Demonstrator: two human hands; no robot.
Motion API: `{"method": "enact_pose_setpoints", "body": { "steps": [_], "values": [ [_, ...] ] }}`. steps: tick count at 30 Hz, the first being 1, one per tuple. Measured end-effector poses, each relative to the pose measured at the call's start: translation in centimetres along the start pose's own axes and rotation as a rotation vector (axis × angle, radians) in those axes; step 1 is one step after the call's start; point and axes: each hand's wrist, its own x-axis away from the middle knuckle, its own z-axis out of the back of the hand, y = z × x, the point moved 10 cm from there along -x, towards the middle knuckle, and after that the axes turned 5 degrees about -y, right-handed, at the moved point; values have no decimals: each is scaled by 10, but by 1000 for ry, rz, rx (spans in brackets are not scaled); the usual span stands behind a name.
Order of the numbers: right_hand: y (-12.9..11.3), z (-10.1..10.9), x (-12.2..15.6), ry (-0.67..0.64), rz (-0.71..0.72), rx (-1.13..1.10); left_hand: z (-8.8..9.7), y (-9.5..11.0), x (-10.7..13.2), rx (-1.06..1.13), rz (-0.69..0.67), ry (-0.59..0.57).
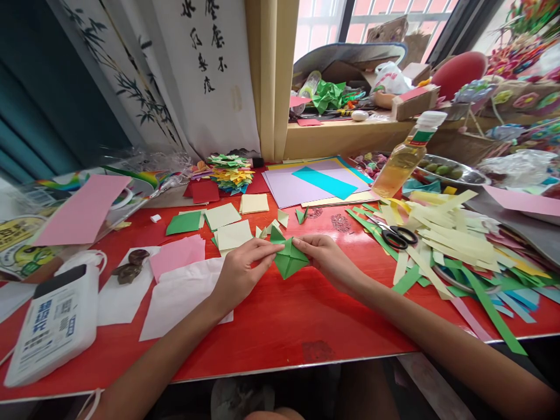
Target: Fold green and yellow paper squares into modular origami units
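Between my two hands is a small piece of folded green paper [290, 261], creased to a point at the bottom and raised above the red table. My left hand [249, 262] pinches its left side with thumb and fingers. On the right edge, my right hand [326, 256] grips it the same way. Just beyond my hands lie small folded cream pieces [282, 218] and a small folded green piece [301, 215]. Cream paper squares [234, 236] and a green square [184, 223] rest to the left of them.
Black-handled scissors [396, 236] lie among cut paper strips [450, 239] on the right. A bottle of yellow liquid [405, 157] stands behind them. Large lilac sheets [280, 185] lie at the back. On the left are pink squares [179, 255] and a white plastic pack [55, 326].
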Motion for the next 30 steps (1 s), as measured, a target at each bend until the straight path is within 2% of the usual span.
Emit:
{"method": "enact_pose_setpoints", "body": {
  "steps": [6, 11, 19, 26, 30],
  "values": [
    [-2, -1, 0, -12, 5, 9, -2, 6, 0, -73, -61, -14],
    [-2, 1, 1, 26, -13, 125, -5, 10, -1, -85, -64, -55],
    [-6, 1, 1, 28, 22, 303, -15, -14, -2, 89, 156, -113],
    [-7, -4, 1, 3, 31, 185, -11, -30, -1, 311, 269, -15],
    [-5, -2, 1, 3, 35, 270, -16, -37, 0, 351, 323, -46]
  ]
}}
